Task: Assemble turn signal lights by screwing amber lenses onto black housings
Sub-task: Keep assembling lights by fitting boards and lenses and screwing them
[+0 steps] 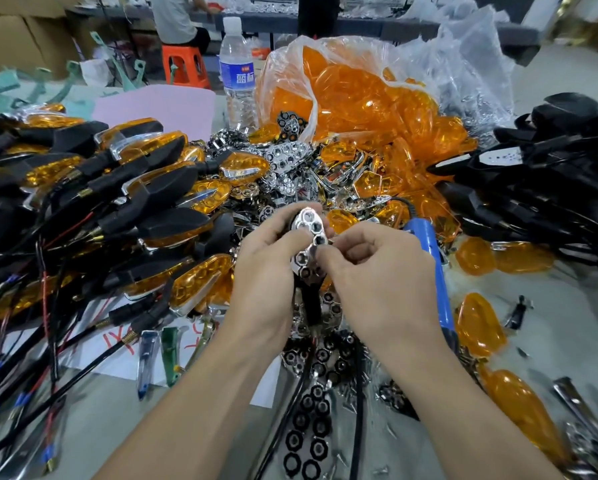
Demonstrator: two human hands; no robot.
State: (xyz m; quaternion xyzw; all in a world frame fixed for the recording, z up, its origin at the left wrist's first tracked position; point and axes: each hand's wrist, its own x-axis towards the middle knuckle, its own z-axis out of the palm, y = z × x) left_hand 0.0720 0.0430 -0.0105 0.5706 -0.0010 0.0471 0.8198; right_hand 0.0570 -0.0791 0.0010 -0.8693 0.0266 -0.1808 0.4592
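Grip of left hand [266, 268] clamped round black housing [311, 303], face up for access. Grip of right hand [377, 271] pinches chrome reflector [309, 223], likely seating it. Just beside, blue screwdriver [432, 258]; beyond, amber lenses [359, 95], handy.

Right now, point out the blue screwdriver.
In the head view, the blue screwdriver lies just right of the right hand, with loose amber lenses beyond it.

Curled fingers [332, 262] — left hand [266, 268], right hand [380, 271]
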